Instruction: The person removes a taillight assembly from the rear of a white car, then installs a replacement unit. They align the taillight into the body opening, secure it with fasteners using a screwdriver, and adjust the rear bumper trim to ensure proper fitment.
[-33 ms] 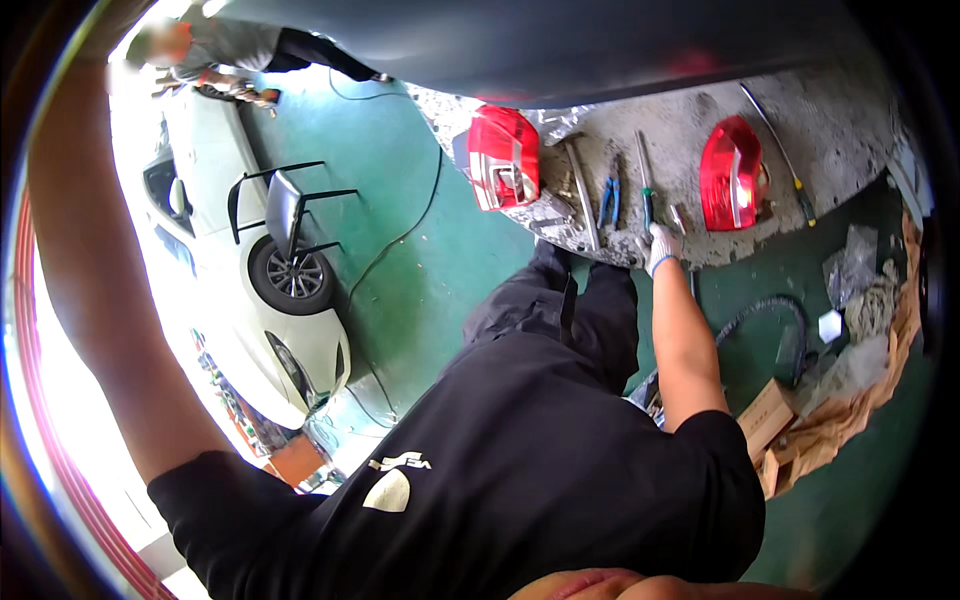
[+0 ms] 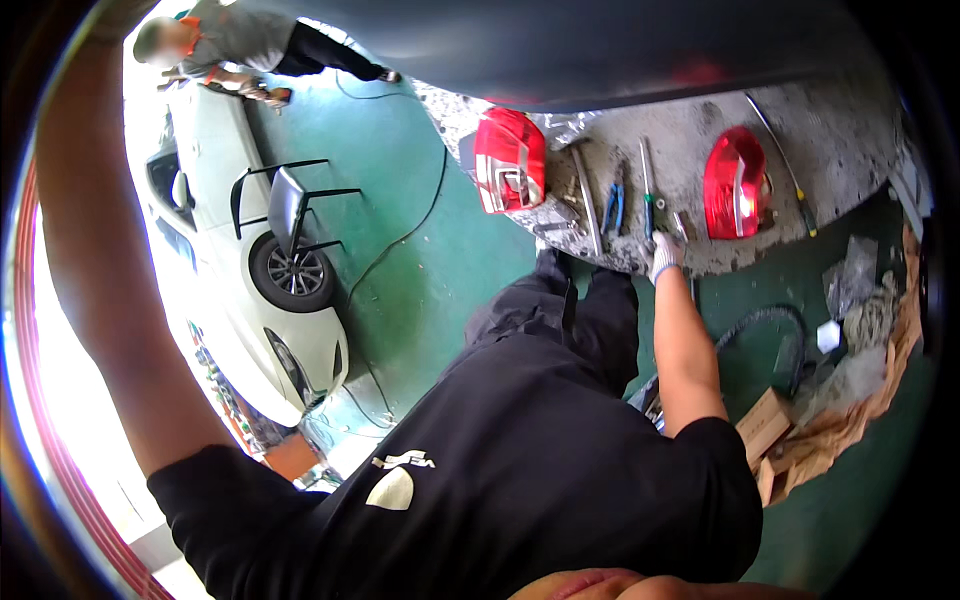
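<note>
My right hand [image 2: 664, 257], in a whitish knit glove, is at the near edge of a grey stained work surface [image 2: 690, 150]. Its fingertips meet the handle end of a screwdriver [image 2: 648, 205] lying there; their grip is too small to make out. Right beside the fingers lies a small metal cylinder [image 2: 680, 225], with a small ring [image 2: 660, 204] above it. To the left are blue-handled pliers [image 2: 614, 203] and a long metal tool [image 2: 586, 200]. A red tail light [image 2: 508, 160] lies at the left, another red tail light [image 2: 735, 183] at the right. My left arm reaches up; its hand is out of sight.
A large dark panel [image 2: 600, 50] hangs over the far side. A yellow-ended screwdriver [image 2: 785, 165] lies at the right. Left are a white car [image 2: 215, 260], a black chair [image 2: 287, 210], cables and a person [image 2: 240, 45]. Cardboard [image 2: 765, 425] and plastic wrap [image 2: 852, 270] lie lower right.
The view has shifted slightly, so the work surface and its things sit a little lower. A small ring now shows beside the screwdriver handle. My right hand stays by the handle end.
</note>
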Action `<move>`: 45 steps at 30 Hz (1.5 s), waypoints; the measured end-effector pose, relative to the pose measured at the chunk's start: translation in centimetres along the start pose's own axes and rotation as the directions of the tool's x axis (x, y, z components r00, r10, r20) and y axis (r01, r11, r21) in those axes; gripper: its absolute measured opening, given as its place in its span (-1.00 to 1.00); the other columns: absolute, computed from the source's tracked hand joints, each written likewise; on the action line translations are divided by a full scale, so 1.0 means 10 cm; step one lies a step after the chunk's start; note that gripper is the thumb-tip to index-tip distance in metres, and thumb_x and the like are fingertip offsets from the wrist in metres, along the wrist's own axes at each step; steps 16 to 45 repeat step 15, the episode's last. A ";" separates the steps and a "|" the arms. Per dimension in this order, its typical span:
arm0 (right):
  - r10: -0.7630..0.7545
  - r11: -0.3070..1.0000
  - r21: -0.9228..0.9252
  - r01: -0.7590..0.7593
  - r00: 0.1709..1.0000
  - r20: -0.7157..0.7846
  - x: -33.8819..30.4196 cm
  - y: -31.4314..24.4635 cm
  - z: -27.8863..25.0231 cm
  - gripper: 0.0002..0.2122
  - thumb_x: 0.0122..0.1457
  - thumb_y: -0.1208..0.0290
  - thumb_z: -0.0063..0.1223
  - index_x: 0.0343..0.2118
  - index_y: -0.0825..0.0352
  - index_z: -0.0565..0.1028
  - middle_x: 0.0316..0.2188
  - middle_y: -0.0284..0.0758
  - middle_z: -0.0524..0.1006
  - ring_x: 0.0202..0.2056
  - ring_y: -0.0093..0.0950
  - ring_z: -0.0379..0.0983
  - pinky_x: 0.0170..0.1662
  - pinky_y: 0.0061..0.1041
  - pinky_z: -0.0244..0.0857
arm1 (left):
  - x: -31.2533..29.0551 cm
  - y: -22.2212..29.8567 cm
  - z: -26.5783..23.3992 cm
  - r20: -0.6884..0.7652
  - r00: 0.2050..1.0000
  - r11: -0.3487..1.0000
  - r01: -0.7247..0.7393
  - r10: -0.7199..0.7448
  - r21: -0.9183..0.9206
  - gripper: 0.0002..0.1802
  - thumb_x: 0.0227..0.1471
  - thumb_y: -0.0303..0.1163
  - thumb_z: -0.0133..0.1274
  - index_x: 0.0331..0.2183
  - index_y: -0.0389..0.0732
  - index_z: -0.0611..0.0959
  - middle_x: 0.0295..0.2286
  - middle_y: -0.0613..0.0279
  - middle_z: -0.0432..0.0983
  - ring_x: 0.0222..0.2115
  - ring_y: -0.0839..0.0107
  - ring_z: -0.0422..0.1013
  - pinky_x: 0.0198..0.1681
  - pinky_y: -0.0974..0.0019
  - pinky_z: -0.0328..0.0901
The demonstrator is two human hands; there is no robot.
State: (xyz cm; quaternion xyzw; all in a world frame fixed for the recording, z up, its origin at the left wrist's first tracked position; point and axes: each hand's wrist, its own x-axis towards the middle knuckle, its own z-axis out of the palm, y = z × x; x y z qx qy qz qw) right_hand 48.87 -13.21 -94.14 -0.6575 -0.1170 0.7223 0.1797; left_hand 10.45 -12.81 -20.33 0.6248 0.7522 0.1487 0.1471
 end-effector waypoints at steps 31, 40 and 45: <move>0.019 0.913 -0.406 -0.028 0.999 -0.027 -0.66 0.56 -1.16 -0.86 0.35 0.37 0.06 -0.37 0.26 0.47 -0.57 -0.32 0.49 -0.64 -0.44 0.43 -0.61 -0.38 0.34 | -2.66 -1.47 0.60 -0.406 0.877 0.774 -0.065 -0.258 -0.630 -0.82 0.23 -0.38 0.29 -0.21 -0.27 0.67 -0.32 0.24 0.57 -0.32 0.45 0.50 -0.15 0.26 0.46; 0.019 0.913 -0.406 -0.028 0.999 -0.027 -0.66 0.56 -1.16 -0.86 0.35 0.37 0.06 -0.37 0.26 0.47 -0.57 -0.32 0.49 -0.64 -0.44 0.43 -0.61 -0.38 0.34 | -2.66 -1.47 0.60 -0.406 0.877 0.774 -0.065 -0.258 -0.630 -0.82 0.23 -0.38 0.29 -0.21 -0.27 0.67 -0.32 0.24 0.57 -0.32 0.45 0.50 -0.15 0.26 0.46; 0.019 0.913 -0.406 -0.028 0.999 -0.027 -0.66 0.56 -1.16 -0.86 0.35 0.37 0.06 -0.37 0.26 0.47 -0.57 -0.32 0.49 -0.64 -0.44 0.43 -0.61 -0.38 0.34 | -2.66 -1.47 0.60 -0.406 0.877 0.774 -0.065 -0.258 -0.630 -0.82 0.23 -0.38 0.29 -0.21 -0.27 0.67 -0.32 0.24 0.57 -0.32 0.45 0.50 -0.15 0.26 0.46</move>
